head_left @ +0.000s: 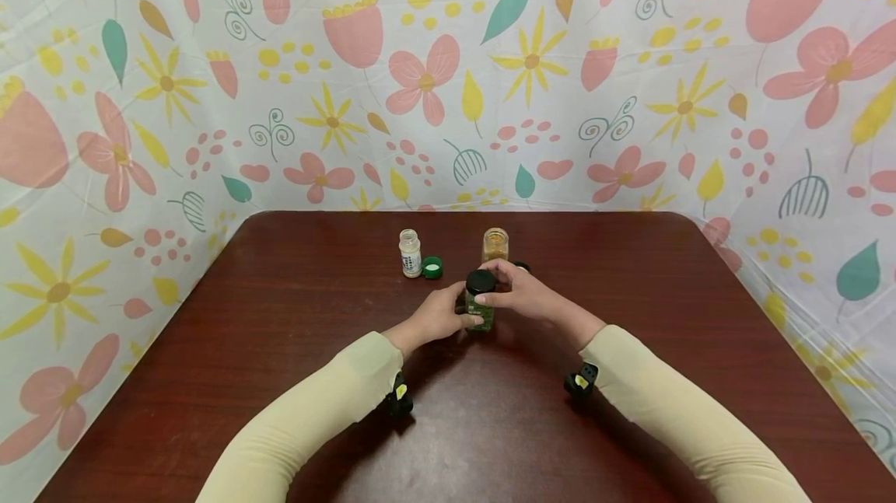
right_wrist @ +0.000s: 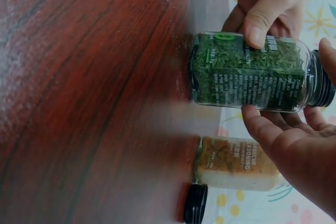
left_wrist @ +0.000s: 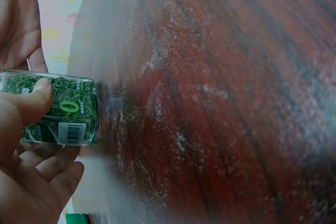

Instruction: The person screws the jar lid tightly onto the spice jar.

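A clear glass jar of dried green herbs (head_left: 479, 315) with a black lid (head_left: 481, 282) stands upright on the table, close in front of me. My left hand (head_left: 438, 315) grips its body, the thumb lying across the label, as the left wrist view shows. From the other side my right hand (head_left: 529, 295) holds the top, its thumb and fingers around the black lid. In the right wrist view some right fingertips also reach the glass (right_wrist: 247, 72) below the neck. The lid sits on the jar's neck.
Behind the hands stands an uncapped jar of orange-brown barbecue seasoning (head_left: 495, 242), its black cap (right_wrist: 196, 203) beside it. Further left is an uncapped small bottle of pale powder (head_left: 410, 256) next to a green cap (head_left: 432, 267). White specks lie on the dark red wooden table (left_wrist: 210, 98).
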### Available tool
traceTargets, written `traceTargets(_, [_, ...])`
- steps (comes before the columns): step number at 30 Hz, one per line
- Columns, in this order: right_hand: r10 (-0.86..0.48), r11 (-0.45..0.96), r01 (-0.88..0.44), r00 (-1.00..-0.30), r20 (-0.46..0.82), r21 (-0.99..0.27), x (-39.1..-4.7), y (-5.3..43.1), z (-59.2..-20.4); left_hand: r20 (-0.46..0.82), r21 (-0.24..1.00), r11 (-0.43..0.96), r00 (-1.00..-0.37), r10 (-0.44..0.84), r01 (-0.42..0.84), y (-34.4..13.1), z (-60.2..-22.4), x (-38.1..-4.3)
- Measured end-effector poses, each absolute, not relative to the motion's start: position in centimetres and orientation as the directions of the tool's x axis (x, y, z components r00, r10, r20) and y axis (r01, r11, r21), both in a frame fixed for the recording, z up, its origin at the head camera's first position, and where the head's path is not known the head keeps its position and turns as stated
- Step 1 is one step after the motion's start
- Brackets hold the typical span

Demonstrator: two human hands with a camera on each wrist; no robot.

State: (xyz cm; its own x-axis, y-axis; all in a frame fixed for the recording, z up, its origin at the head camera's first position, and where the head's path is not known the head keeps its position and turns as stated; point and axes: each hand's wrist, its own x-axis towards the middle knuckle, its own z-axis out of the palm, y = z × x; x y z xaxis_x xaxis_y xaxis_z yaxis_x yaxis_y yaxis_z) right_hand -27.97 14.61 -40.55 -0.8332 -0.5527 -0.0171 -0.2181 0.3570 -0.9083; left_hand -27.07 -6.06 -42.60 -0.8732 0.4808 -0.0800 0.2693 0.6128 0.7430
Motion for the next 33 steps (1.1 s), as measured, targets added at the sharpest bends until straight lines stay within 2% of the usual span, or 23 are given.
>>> traceTargets(7, [-0.545,0.358,-0.245,-0.838,0.012,-0.901,-27.9,14.5,-40.7,-0.073,0.739,0.616,-0.876,0.476,0.273,-6.0,-42.7,-27.3])
traceTargets(13, [-0.594,0.369,-0.276,-0.804,0.003,-0.888,-28.3,15.0,-40.6,-0.068,0.724,0.625,-0.871,0.487,0.293,-6.0,-42.8,-27.2])
traceTargets(16, [-0.626,0.388,-0.235,-0.777,-0.068,-0.891,-28.7,15.4,-40.2,-0.071,0.723,0.625,-0.868,0.492,0.295,-6.1,-42.8,-27.2])
traceTargets(23, [-0.697,0.351,-0.042,-0.679,-0.231,-0.935,-29.9,16.0,-39.1,-0.071,0.728,0.620,-0.867,0.494,0.294,-6.1,-42.7,-27.2])
traceTargets(28, [-0.720,0.348,-0.034,-0.650,-0.244,-0.937,-30.1,16.2,-38.8,-0.084,0.737,0.616,-0.867,0.491,0.278,-6.1,-42.7,-27.1])
traceTargets(33, [-0.711,0.340,-0.073,-0.673,-0.205,-0.938,-30.1,16.0,-39.0,-0.073,0.733,0.616,-0.868,0.492,0.287,-6.1,-42.7,-27.1])
